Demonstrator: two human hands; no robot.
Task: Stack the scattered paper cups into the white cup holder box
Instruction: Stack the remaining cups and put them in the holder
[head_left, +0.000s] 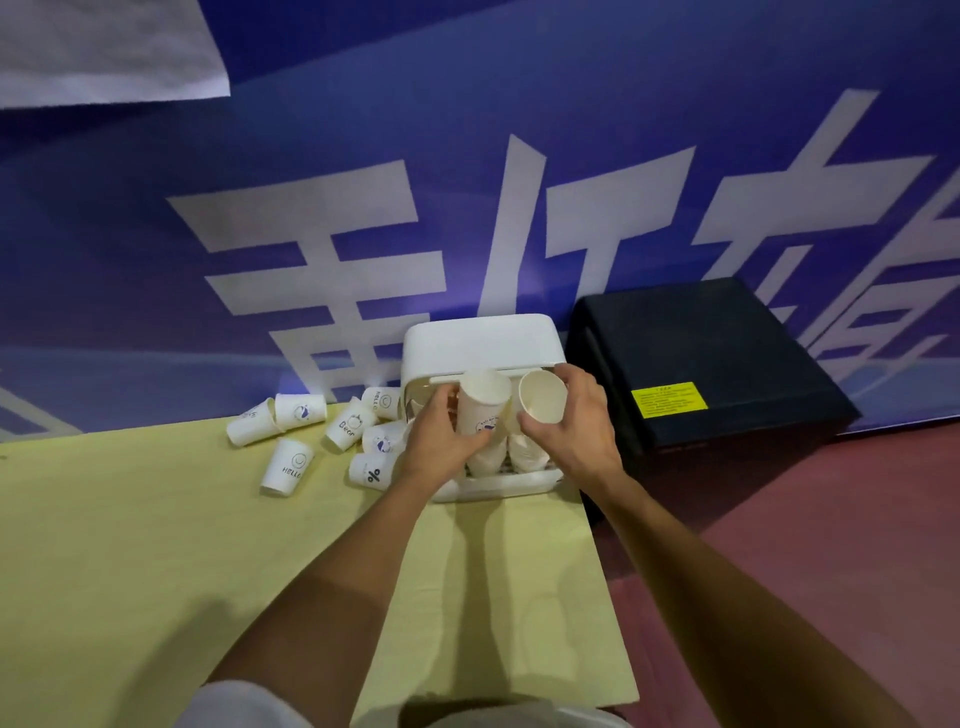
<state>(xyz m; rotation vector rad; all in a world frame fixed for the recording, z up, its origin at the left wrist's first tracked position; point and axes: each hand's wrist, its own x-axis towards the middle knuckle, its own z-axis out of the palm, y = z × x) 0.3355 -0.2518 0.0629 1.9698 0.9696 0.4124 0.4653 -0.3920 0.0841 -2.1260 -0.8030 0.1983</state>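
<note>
Yellow desk (156, 545) bears seven loose paper cups (288, 466) beside one cup holder box (478, 343) at its far edge. Left hand (441, 441) grips an upright cup (483, 405), right hand (582, 431) a tilted cup (543, 402).

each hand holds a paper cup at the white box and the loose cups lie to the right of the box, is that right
Not quite. The head view shows the loose cups lying left of the white box, on the yellow cover; the black case is on its right. The left hand and right hand do each hold a cup there.
</note>
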